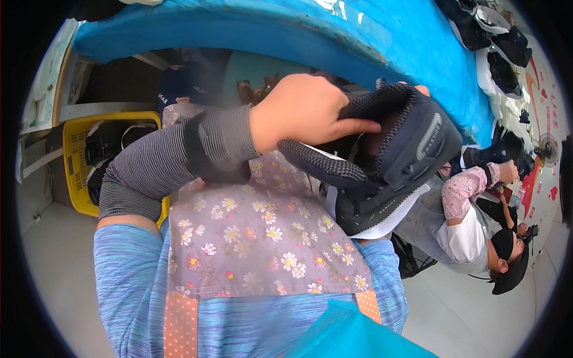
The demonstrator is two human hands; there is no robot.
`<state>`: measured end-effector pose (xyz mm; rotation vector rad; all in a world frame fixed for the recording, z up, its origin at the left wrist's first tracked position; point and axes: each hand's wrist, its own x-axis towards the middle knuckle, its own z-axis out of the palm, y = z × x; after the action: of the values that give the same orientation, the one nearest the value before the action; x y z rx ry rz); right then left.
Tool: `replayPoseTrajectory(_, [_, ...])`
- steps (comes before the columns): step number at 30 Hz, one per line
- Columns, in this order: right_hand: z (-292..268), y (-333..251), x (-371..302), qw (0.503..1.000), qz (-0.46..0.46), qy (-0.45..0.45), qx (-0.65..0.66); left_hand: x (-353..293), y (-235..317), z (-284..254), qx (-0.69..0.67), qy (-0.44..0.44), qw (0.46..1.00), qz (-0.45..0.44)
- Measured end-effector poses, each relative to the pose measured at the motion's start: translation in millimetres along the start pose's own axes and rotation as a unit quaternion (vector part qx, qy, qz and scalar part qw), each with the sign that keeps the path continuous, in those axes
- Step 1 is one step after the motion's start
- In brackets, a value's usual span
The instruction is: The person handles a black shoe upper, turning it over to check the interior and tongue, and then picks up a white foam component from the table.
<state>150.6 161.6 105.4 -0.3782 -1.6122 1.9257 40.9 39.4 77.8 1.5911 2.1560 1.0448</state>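
Observation:
A black shoe [412,155] with a white sole is held up, tilted, in front of my apron; its opening faces my left hand. My left hand [301,113] comes in from the left and is closed at the collar. Its thumb reaches over the opening, and the other fingers are curled and partly hidden by the collar. Only fingertips of my right hand [422,90] show, at the shoe's far upper edge. The rest of that hand is hidden behind the shoe, which it holds from the far side.
A blue-covered worktable [382,36] runs across the far side, with several black and white shoes [502,71] at its right. On the left, a yellow crate [71,161] holds more shoes. To the right a co-worker in a black cap [514,262] sits at the same table.

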Motion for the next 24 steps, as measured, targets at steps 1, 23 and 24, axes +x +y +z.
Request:
replayPoseTrajectory(1, [0, 1, 3, 0.988, 0.01, 0.053, 0.147, 2, 3, 0, -0.002, -0.002, 1.0, 0.001])
replayPoseTrajectory(23, [-47, 47, -14, 0.983, -0.01, -0.146, 0.112, 5, -10, 7, -0.024, 0.01, 0.987, 0.162])
replayPoseTrajectory(24, [-48, 46, -14, 0.982, -0.011, -0.148, 0.114, 5, -9, 7, -0.036, 0.013, 0.986, 0.161])
